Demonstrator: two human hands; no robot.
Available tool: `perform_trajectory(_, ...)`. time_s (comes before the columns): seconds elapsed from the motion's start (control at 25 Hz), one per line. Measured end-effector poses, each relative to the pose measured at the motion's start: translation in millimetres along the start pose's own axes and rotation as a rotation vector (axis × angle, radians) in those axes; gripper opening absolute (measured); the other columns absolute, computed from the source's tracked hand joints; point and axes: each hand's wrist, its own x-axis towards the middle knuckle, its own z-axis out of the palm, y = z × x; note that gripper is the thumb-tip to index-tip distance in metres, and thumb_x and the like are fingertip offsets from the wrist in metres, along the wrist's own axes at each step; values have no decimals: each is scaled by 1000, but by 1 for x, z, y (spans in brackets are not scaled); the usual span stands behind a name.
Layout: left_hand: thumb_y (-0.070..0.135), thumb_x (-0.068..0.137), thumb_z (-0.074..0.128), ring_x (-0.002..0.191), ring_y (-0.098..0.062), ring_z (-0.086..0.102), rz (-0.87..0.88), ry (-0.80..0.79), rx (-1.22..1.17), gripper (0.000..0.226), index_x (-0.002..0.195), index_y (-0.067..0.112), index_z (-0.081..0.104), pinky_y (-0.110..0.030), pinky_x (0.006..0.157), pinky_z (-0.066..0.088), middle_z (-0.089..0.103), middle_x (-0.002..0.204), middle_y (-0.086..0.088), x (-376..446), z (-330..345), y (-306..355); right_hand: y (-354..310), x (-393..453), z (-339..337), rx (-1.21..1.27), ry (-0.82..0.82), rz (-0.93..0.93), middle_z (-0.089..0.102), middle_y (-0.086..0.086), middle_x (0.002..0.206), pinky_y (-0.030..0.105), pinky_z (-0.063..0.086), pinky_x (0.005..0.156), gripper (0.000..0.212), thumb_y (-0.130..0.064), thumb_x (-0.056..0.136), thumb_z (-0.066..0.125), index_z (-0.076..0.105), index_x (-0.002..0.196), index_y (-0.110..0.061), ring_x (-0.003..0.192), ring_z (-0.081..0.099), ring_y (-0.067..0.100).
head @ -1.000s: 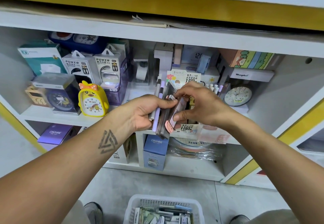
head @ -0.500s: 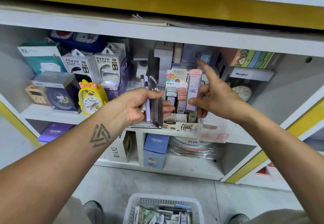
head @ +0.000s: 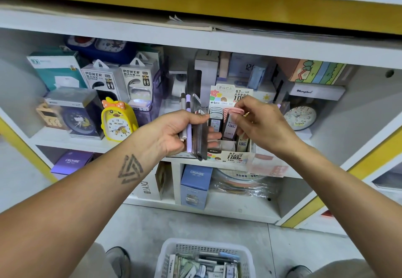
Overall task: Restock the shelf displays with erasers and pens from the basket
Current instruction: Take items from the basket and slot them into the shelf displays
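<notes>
Lowering from its raised spot, the right hand (head: 264,129) pinches 1 pink-capped case (head: 231,123) into the centre-frame display box (head: 230,157), adding stock, while the left hand (head: 174,134) grips the remaining pens (head: 188,119).

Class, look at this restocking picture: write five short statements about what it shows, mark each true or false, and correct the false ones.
1. The left hand grips a bundle of pens and flat cases. True.
2. The right hand holds nothing. False: it pinches a pink-capped case at the display box.
3. The white basket sits on the shelf. False: it is on the floor.
4. A yellow duck clock stands left of the left hand. True.
5. The basket is empty. False: it holds stationery.
</notes>
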Motion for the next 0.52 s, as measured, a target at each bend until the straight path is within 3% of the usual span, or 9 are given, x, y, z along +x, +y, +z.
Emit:
perform_trajectory(0.12,3,89,64,93,-42,71,14,-4,-3,6,95,3,65,-63,71,55,73,90,-22,-2,0,0,2,1,2,-124,2,-79,61,-17,80,20,41,67,6,-24,95,66,72,95,-24,74,57,0)
perform_trajectory(0.28,3,89,62,93,-37,72,25,-2,32,21,110,0,64,-61,73,56,71,105,-24,-3,1,-1,6,1,5,-238,-57,-57,68,-2,90,32,46,74,12,-19,95,66,73,102,-13,83,59,17)
perform_trajectory(0.4,3,89,62,84,-35,73,19,-25,62,12,100,-1,65,-57,71,58,73,94,-23,-4,2,-3,5,1,5,-306,-14,-47,67,-1,97,30,45,78,12,-17,96,64,70,106,-14,84,57,15)
perform_trajectory(0.52,3,85,65,82,-34,74,28,-55,86,12,95,0,69,-55,73,58,73,91,-21,-3,5,-5,-6,2,6,-3,20,83,67,-9,92,17,46,69,16,-17,93,68,70,108,-22,67,56,-2)
